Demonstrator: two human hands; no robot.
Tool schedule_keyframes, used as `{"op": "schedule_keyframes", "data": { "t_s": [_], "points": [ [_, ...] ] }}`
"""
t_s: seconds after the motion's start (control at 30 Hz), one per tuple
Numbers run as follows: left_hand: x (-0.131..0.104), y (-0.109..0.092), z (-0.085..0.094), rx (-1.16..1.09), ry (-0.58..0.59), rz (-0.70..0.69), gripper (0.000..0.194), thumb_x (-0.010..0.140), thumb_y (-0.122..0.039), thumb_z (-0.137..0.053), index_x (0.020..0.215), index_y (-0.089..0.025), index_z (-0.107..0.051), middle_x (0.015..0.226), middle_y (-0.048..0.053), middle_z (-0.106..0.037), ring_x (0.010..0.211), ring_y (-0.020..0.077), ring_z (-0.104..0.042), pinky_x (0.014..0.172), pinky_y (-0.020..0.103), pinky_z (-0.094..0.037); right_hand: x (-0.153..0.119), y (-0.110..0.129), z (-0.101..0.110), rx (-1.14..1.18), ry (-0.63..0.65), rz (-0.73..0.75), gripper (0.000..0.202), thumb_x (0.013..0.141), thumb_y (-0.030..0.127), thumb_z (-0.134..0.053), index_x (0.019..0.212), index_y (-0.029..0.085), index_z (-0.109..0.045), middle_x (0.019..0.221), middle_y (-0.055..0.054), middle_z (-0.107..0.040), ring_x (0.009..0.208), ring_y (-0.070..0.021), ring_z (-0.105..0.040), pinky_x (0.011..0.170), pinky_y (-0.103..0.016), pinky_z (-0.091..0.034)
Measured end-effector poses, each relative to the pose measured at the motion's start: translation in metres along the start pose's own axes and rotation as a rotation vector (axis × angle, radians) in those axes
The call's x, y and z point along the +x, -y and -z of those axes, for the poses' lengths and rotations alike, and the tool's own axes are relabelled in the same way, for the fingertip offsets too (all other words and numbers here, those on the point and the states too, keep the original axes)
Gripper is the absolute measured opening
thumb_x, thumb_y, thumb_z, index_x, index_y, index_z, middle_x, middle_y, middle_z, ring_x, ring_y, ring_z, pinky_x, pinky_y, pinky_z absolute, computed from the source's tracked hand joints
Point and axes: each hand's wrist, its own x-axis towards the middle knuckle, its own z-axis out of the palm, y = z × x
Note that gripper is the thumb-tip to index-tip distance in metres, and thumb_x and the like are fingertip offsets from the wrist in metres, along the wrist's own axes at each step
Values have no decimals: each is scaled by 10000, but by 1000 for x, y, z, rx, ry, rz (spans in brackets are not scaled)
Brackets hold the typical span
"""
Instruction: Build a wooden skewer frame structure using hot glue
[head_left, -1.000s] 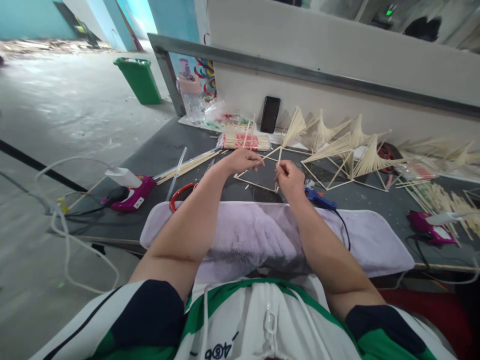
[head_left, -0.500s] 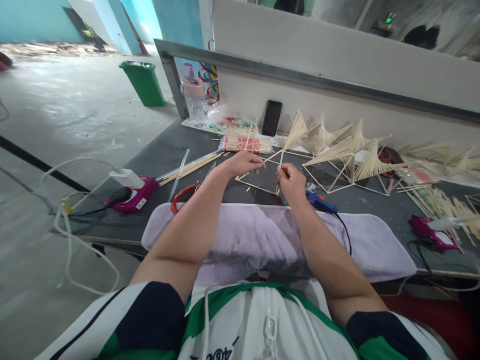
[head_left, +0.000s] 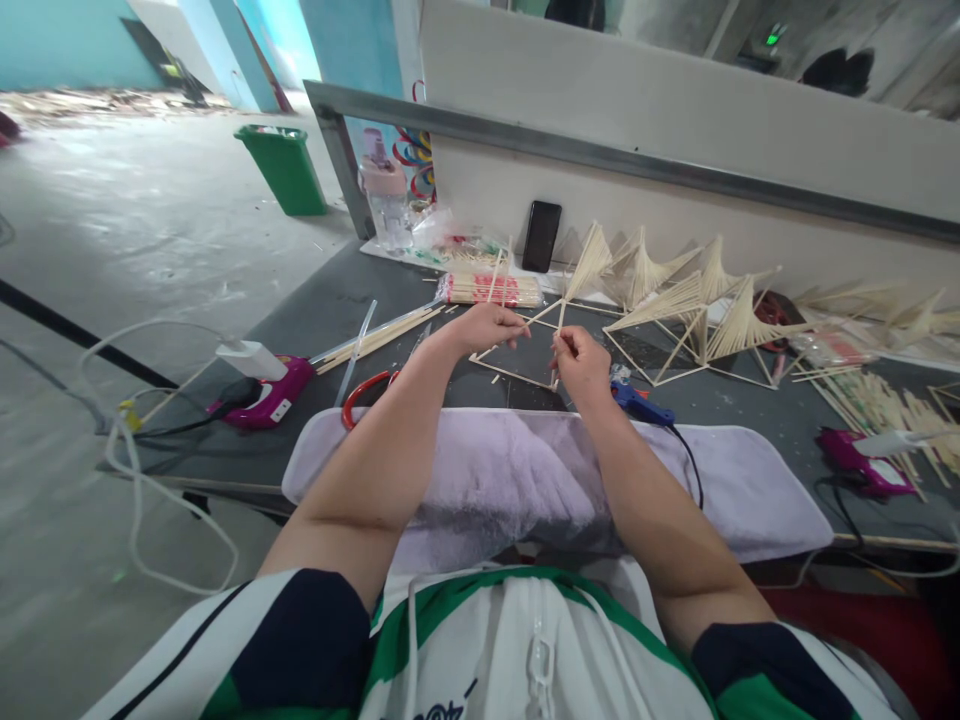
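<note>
A frame of thin wooden sticks (head_left: 514,374) rests on the dark table in front of me. My left hand (head_left: 489,326) reaches over its left side, fingers closed around a slanting stick that runs up to the right. My right hand (head_left: 583,364) pinches another stick of the frame at its right corner; the fingertips hide part of it. Right of that hand lies a blue glue gun (head_left: 643,404) with a black cable. Finished-looking stick models with fanned sticks (head_left: 709,300) stand behind and to the right.
A lilac cloth (head_left: 495,460) covers the table's front edge. Red-handled scissors (head_left: 360,395) and loose sticks (head_left: 375,340) lie left. A phone (head_left: 541,236) leans on the back wall beside a bottle (head_left: 388,200). Magenta power strips (head_left: 274,395) sit at the left and right.
Both hands hold nearly the same place and grip on the sticks. The whole view has shifted very slightly; nothing else has visibly moved.
</note>
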Motion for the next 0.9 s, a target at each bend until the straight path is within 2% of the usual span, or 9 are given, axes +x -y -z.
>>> {"op": "schedule_keyframes", "data": {
  "t_s": [0.9],
  "points": [
    [1, 1, 0, 9, 5, -4, 283, 823, -283, -559, 953, -147, -771, 703, 21, -710, 519, 66, -466, 552, 190, -368, 1, -3, 1, -29, 6, 5, 200, 866, 414, -496, 889, 240, -591, 810, -9, -654, 596, -160, -636, 608, -310, -514]
  ]
}}
